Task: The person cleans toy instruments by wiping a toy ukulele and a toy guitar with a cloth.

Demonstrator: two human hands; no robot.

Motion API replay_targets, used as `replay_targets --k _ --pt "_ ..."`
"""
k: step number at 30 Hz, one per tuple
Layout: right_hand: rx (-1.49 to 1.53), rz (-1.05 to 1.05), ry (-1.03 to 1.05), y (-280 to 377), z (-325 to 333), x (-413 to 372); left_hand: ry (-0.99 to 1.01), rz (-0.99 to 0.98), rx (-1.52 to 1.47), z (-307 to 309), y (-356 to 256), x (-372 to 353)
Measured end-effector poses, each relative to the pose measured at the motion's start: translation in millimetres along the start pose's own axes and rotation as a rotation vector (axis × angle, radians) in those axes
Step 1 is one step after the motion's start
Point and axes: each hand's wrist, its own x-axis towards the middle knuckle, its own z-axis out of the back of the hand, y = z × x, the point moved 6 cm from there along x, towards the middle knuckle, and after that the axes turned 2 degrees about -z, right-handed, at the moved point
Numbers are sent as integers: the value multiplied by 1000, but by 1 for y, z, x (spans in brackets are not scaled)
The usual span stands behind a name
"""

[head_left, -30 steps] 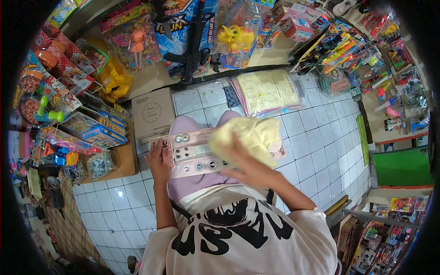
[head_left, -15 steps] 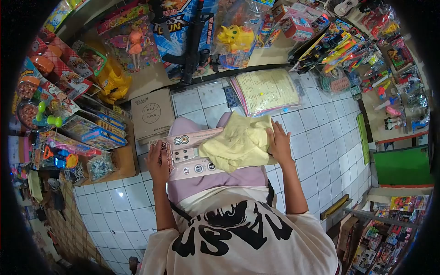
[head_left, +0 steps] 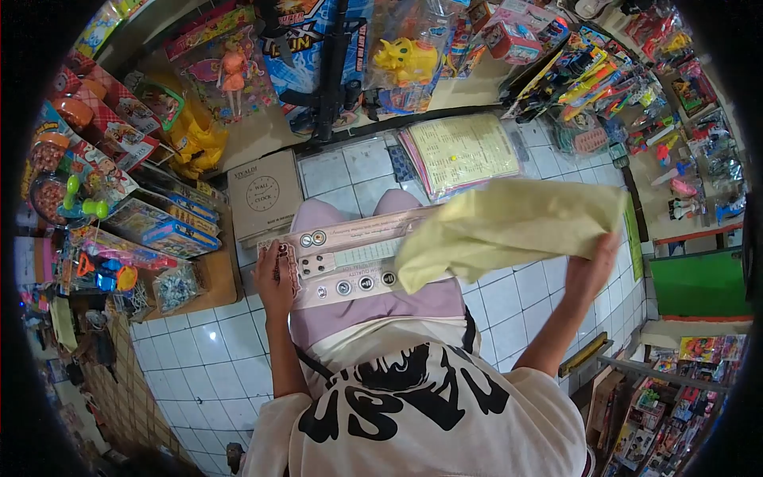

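Observation:
Across my lap lies a long pink printed box; its window shows what looks like a toy guitar's headstock and fretted neck. My left hand grips the box's left end. Out to the right, my right hand holds a pale yellow cloth by its lower right part. The cloth is spread in the air, and its left end hangs over the box, hiding the box's right portion. Parts of the right fingers are behind the cloth.
A brown wall clock carton stands ahead on the left. Printed sheets in plastic lie on the tiled floor ahead. Packaged toys crowd the left; more toy packs hang at right. A black toy gun leans ahead.
The bunched cloth has been taken up by my right hand and drawn out to the right, opening wide. More of the box's window now shows. My left hand stays at the box's end.

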Motion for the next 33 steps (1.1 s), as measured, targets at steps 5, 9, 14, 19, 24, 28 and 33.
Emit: replay_targets --k 5,9,14,19,24,28,33 --pt "-43 350 -119 80 21 6 -24 -9 10 0 -6 1" --pt "-296 191 -22 56 14 6 -27 -20 1 0 -2 2" --pt "-724 79 943 -43 -97 -58 -21 -25 16 1 -6 2" --pt "-963 121 1542 -99 -141 -129 -26 -49 41 4 -10 2" --pt "-888 3 1354 -99 -140 -90 -28 -56 25 6 -7 1" --pt "-881 451 1261 -106 -150 -74 -11 -45 19 2 -9 4" --pt "-990 421 1495 -145 -162 -82 -15 -45 -3 1 -15 4"
